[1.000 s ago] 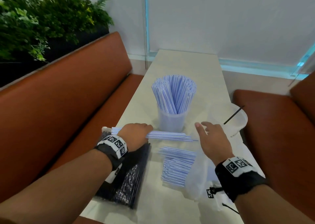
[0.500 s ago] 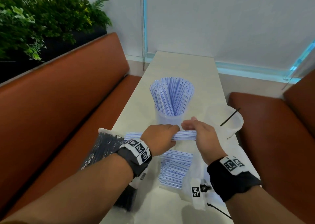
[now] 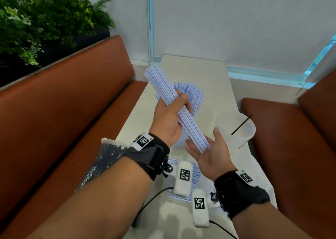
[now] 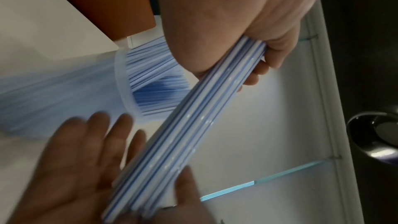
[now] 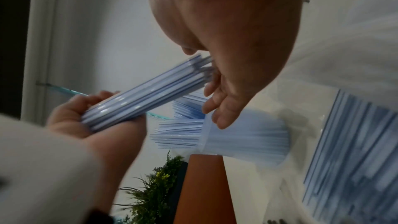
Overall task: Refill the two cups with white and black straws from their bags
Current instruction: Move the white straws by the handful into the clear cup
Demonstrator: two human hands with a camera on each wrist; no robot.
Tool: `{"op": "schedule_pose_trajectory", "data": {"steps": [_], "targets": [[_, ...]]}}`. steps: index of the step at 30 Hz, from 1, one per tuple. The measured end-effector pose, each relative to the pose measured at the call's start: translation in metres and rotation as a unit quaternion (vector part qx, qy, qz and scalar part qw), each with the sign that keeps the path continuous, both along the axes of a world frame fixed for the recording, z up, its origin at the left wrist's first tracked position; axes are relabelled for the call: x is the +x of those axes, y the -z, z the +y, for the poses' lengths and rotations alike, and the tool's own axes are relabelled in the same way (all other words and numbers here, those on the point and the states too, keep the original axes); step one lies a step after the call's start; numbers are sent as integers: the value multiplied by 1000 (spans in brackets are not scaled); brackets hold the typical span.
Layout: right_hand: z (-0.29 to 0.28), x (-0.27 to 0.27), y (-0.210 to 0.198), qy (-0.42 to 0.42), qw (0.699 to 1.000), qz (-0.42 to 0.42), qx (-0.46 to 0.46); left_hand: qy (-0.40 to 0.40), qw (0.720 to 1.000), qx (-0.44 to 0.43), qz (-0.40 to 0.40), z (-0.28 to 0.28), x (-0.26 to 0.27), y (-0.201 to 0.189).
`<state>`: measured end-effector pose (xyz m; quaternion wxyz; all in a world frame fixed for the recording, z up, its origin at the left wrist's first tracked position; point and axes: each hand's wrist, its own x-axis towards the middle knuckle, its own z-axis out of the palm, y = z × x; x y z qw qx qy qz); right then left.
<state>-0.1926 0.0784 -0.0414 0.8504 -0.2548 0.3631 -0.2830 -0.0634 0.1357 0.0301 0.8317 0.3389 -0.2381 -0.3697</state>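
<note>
My left hand grips a bundle of white, blue-striped straws around its middle and holds it tilted, upper end toward the far left. The bundle's lower end rests against the palm of my right hand, whose fingers are straight and spread. In the left wrist view the bundle runs down to the right hand. Behind the hands stands a clear cup full of white straws, partly hidden. A second clear cup at the right holds one black straw.
A bag of black straws lies at the table's left edge. A clear bag of white straws lies near me, partly hidden by my wrist cameras. Orange benches flank the narrow table. Plants stand at the back left.
The bundle was level and held in both hands. Now my left hand has lifted and tilted it, and my right hand has let go and opened under its lower end.
</note>
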Motion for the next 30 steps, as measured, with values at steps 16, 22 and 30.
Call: {"op": "schedule_pose_trajectory", "data": {"steps": [16,22,30], "targets": [[-9,-5,1,-55,872,155,-460,-31,997,46,45,0,5,12],[-3,2,12,-198,751,315,-546,-25,997,78,12,0,1,20],[-9,8,21,-225,704,346,-578,-31,990,104,-94,2,37,-2]]}}
